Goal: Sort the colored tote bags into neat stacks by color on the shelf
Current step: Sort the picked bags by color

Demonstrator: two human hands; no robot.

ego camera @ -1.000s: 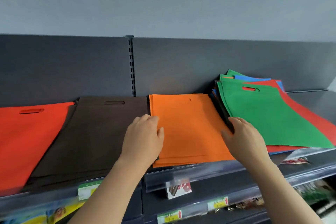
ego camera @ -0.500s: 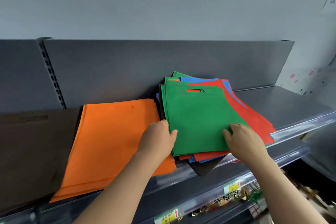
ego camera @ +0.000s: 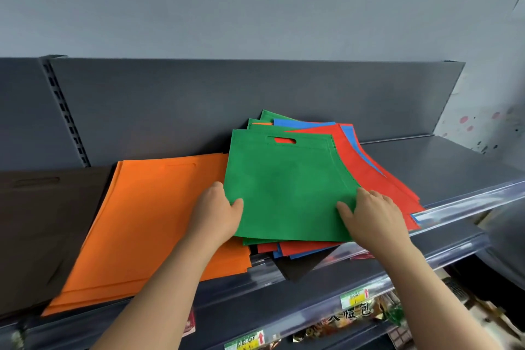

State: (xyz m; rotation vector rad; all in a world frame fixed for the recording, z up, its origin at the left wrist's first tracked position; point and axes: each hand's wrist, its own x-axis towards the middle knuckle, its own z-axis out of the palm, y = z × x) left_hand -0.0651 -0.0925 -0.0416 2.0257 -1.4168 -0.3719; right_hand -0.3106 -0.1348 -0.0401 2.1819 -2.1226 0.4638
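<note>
The green bag (ego camera: 287, 187) lay atop the mixed pile (ego camera: 369, 170) on the shelf (ego camera: 443, 162), beside the orange stack (ego camera: 159, 221), w/ left grip (ego camera: 216, 213) & right grip (ego camera: 372, 219), moved over from orange, now pinching its sides, prob. to lift it.

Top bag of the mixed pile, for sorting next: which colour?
Green flat fabric tote bag; head view.
</note>
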